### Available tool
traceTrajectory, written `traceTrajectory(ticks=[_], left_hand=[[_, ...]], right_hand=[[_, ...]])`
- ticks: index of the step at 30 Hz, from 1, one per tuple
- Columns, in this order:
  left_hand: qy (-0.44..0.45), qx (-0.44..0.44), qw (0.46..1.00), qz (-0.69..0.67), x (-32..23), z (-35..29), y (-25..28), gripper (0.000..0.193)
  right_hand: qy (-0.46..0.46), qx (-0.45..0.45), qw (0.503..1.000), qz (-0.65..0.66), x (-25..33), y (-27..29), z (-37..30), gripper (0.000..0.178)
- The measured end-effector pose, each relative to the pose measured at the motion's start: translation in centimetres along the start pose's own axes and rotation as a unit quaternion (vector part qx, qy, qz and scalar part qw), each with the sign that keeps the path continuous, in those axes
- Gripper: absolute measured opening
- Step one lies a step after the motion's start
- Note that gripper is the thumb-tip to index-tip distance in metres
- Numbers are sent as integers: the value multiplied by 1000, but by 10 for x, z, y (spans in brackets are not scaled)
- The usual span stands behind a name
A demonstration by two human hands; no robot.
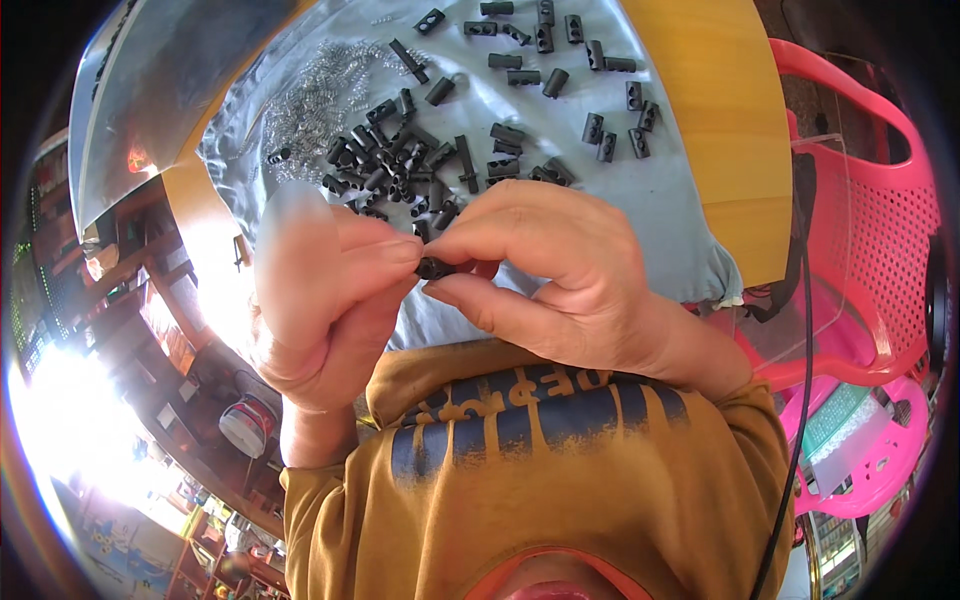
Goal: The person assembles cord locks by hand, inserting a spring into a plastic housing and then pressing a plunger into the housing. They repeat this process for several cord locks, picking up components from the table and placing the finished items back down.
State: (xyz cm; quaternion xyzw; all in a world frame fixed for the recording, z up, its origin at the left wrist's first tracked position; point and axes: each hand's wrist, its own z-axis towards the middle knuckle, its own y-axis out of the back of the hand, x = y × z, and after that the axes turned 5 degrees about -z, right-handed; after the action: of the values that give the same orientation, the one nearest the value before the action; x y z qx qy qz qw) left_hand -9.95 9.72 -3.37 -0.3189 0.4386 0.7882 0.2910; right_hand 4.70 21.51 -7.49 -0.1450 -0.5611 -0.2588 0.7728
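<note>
Small black part [434,268] is btwn R hand [575,270] and L hand [345,285], over the near part of the blue cloth [650,230]. R thumb & index pinch it, nearly closed; L fingertips, also drawn together, close on its left end, but can't tell if they've hold of anything else. Prob. main risk: uneven pinch makes it slip, b/c it's small & round, then it's lost among similar black parts [400,165] just beyond. Loose springs [320,100], far left, could tangle if brushed.
</note>
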Motion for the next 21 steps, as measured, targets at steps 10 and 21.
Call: traceTrajectory(ticks=[10, 21], left_hand=[[-35, 18, 999, 18, 5, -4, -4, 23], [5, -4, 999, -37, 6, -19, -10, 46]], right_hand=[[-21, -16, 1000, -5, 0, -4, -2, 18], [-61, 38, 994, 78, 2, 3, -1, 15]])
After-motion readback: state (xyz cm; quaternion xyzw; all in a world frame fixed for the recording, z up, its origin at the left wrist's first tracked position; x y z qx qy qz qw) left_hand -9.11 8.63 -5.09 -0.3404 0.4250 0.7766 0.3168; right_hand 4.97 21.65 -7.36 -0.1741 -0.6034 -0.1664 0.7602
